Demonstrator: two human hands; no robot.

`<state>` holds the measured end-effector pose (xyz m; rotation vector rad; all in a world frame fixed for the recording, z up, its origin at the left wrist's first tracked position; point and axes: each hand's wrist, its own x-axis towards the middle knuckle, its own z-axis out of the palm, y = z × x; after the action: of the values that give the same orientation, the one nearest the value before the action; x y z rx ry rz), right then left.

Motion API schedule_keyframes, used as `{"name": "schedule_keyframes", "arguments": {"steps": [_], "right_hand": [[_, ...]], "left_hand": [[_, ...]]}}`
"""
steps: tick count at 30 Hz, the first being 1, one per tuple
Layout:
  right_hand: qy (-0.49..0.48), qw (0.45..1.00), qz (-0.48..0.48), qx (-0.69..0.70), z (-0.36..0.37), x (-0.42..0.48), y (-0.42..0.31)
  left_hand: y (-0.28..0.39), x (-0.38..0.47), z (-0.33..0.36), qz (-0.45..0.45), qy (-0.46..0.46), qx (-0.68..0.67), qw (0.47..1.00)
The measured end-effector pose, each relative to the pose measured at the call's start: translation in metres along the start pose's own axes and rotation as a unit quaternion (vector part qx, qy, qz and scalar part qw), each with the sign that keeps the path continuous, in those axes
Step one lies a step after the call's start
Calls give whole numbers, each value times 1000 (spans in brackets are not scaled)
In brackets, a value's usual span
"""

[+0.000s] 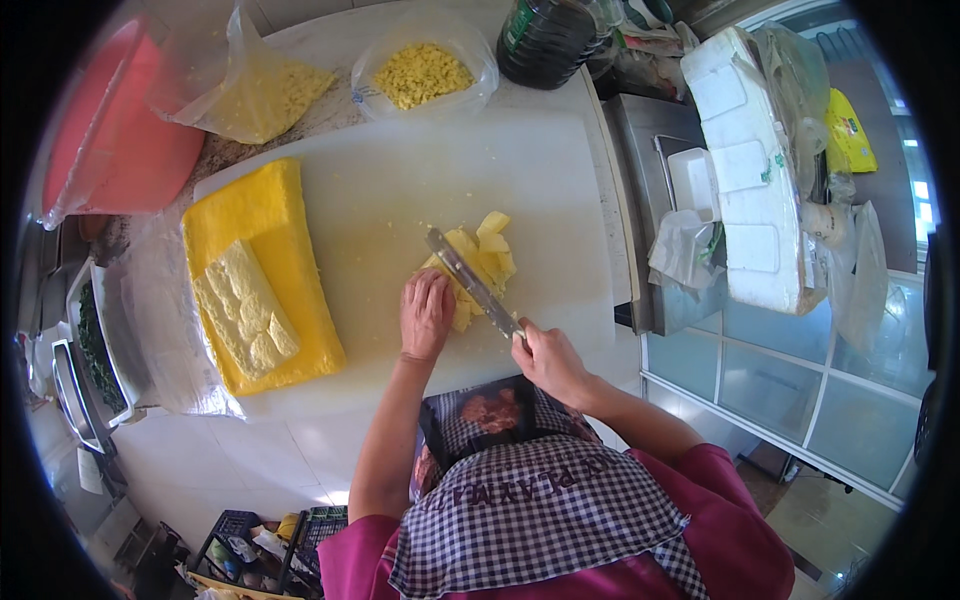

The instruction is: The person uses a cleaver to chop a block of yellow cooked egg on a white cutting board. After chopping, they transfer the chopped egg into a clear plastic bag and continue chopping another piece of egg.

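My right hand (pixel 551 362) is closed around the handle of a knife (pixel 474 285), whose long blade slants up and left over a pile of pale yellow slices (pixel 495 255). Against the left side of that pile, my left hand (pixel 427 313) rests with its fingers bent, pressing on the yellow food beside the blade. All this lies on a white cutting board (pixel 375 180). Left on the board is a thick bright yellow slab (pixel 259 199), with a paler, cracked block (pixel 246 311) on top. What the slices are made of, I cannot tell.
Behind the board stand an open plastic bag of yellow crumbs (pixel 422 75), a second crumb bag (pixel 277 97), a dark jug (pixel 540 45) and a pink tub (pixel 124 135). A white foam box (pixel 742 172) is at the right, a tray of dark greens (pixel 97 345) at the far left.
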<state>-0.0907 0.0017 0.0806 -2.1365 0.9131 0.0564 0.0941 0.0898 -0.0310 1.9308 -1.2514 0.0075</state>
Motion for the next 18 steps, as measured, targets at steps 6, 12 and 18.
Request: {"name": "schedule_keyframes", "arguments": {"steps": [6, 12, 18], "right_hand": [[20, 1000, -9, -7, 26, 13, 8], [-3, 1000, 4, 23, 7, 12, 5], [0, 1000, 1, -29, 12, -1, -2]], "left_hand": [[0, 3, 0, 2, -1, -5, 1000], [-1, 0, -3, 12, 23, -6, 1000], [-3, -1, -1, 4, 9, -1, 1000]]}}
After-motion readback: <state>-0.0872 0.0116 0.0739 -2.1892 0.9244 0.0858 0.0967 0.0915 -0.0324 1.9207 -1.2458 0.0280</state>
